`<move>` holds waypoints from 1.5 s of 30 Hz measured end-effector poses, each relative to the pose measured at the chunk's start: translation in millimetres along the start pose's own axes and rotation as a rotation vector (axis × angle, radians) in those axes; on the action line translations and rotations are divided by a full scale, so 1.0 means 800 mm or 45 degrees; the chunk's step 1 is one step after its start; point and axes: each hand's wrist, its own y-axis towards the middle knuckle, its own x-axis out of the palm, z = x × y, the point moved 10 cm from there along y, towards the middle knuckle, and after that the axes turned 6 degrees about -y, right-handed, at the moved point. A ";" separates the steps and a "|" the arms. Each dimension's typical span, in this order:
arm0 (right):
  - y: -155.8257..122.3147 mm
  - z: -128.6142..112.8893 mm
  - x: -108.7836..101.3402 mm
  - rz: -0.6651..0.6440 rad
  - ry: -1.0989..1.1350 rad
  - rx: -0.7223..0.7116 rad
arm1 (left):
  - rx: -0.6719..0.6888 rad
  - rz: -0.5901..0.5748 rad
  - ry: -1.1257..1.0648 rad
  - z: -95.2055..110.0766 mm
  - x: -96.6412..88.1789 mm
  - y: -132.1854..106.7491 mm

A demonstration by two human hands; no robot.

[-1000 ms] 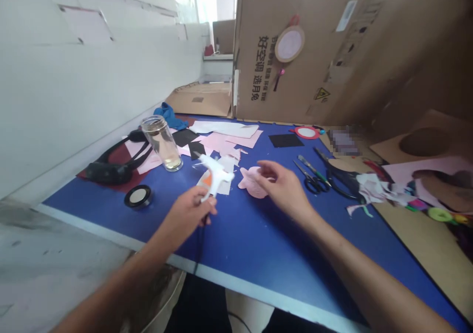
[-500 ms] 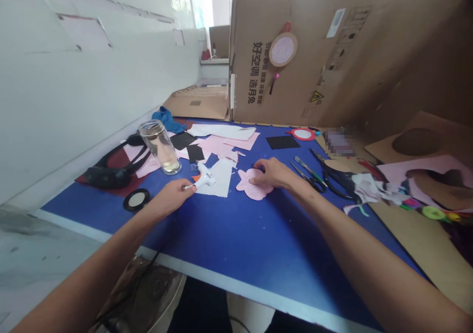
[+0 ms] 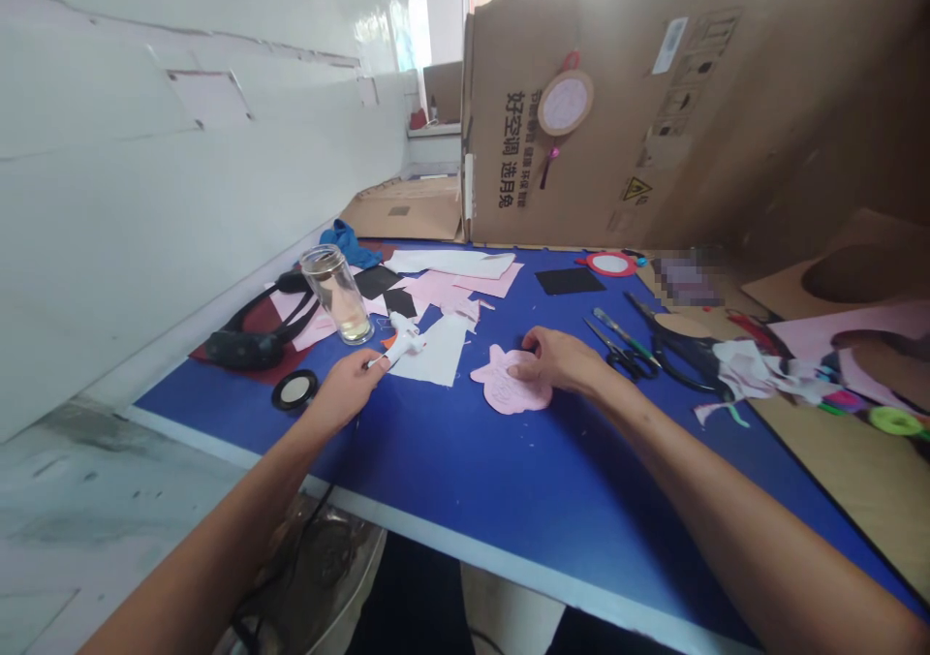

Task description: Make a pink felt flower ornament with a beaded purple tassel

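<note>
My left hand (image 3: 350, 381) is closed around the handle of a white hot glue gun (image 3: 404, 338), which has an orange trigger and a cord running down past the table edge. The gun's front end lies over a white sheet (image 3: 438, 353). Between the thumb and fingers of my right hand (image 3: 558, 358) is a pink cutout (image 3: 512, 389) with a rounded body, pointed ear-like parts and faint drawn lines. It is low over the blue table (image 3: 436, 461); whether it touches the surface I cannot tell. My right fingertips are partly hidden behind it.
A glass jar (image 3: 336, 296) and a round black-rimmed disc (image 3: 294, 390) stand left. Scissors (image 3: 621, 353), pliers (image 3: 679, 369) and crumpled white scraps (image 3: 756, 369) lie right. A large cardboard box (image 3: 617, 171) walls off the back, with a round ornament (image 3: 565, 103) hanging on it.
The view has shifted, moving the whole scene slightly rightward. The pink cutout in my right hand has come a little nearer to me. Both hands keep their holds.
</note>
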 end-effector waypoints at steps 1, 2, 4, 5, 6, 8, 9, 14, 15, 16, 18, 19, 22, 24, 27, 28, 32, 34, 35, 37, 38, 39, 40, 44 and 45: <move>-0.002 0.001 0.000 -0.006 0.007 0.004 | -0.001 0.020 0.007 -0.002 -0.003 -0.001; -0.004 0.002 0.001 -0.016 0.014 0.007 | -0.001 0.040 0.029 -0.003 -0.005 -0.001; -0.007 0.003 0.002 -0.037 0.034 0.010 | 0.015 0.070 0.108 -0.003 -0.009 0.000; -0.008 0.003 0.003 -0.047 0.048 0.010 | 0.032 0.074 0.154 -0.002 -0.009 0.002; -0.010 0.004 0.004 -0.055 0.062 0.008 | 0.054 0.073 0.204 -0.001 -0.008 0.004; -0.016 0.006 0.004 -0.057 0.092 0.004 | 0.093 0.072 0.327 0.002 -0.007 0.007; -0.019 0.008 0.003 -0.052 0.105 0.001 | 0.103 0.070 0.395 0.003 -0.006 0.008; -0.037 0.021 0.002 -0.024 0.166 -0.014 | 0.058 0.155 0.707 0.018 -0.010 -0.018; -0.039 0.024 0.002 -0.014 0.183 -0.018 | 0.084 0.214 0.766 0.030 -0.010 -0.030; -0.041 0.025 0.002 -0.001 0.199 -0.021 | 0.171 0.238 0.789 0.047 -0.003 -0.041; -0.040 0.025 0.000 0.029 0.223 -0.030 | 0.371 0.163 0.725 0.084 0.028 -0.059; -0.039 0.023 -0.001 0.044 0.229 -0.036 | 0.439 0.086 0.680 0.099 0.048 -0.063; -0.032 0.014 -0.004 0.077 0.232 -0.057 | 0.528 -0.040 0.601 0.135 0.101 -0.054; -0.029 0.009 -0.005 0.087 0.231 -0.072 | 0.504 -0.066 0.612 0.149 0.126 -0.032; -0.031 0.007 -0.003 0.106 0.229 -0.091 | 0.414 -0.162 0.686 0.151 0.154 -0.002; -0.034 0.008 -0.002 0.117 0.230 -0.096 | 0.409 -0.185 0.689 0.151 0.160 0.004; -0.043 0.011 0.001 0.161 0.259 -0.120 | 0.427 -0.218 0.624 0.146 0.171 0.011; -0.047 0.011 0.001 0.177 0.289 -0.122 | 0.434 -0.223 0.551 0.143 0.174 0.011; -0.048 0.011 0.000 0.184 0.307 -0.121 | 0.435 -0.228 0.488 0.142 0.174 0.012; -0.049 0.012 -0.003 0.198 0.346 -0.125 | 0.431 -0.246 0.296 0.143 0.174 0.014; -0.049 0.013 -0.005 0.207 0.396 -0.131 | 0.425 -0.261 0.171 0.145 0.174 0.016; -0.048 0.015 -0.008 0.217 0.475 -0.137 | 0.412 -0.278 0.043 0.148 0.173 0.018; -0.047 0.018 -0.010 0.228 0.584 -0.141 | 0.393 -0.298 -0.079 0.151 0.172 0.021; -0.040 0.034 -0.010 0.174 1.146 -0.132 | 0.252 -0.368 -0.499 0.166 0.175 0.033; -0.038 0.036 -0.007 0.142 1.262 -0.118 | 0.201 -0.365 -0.594 0.168 0.177 0.035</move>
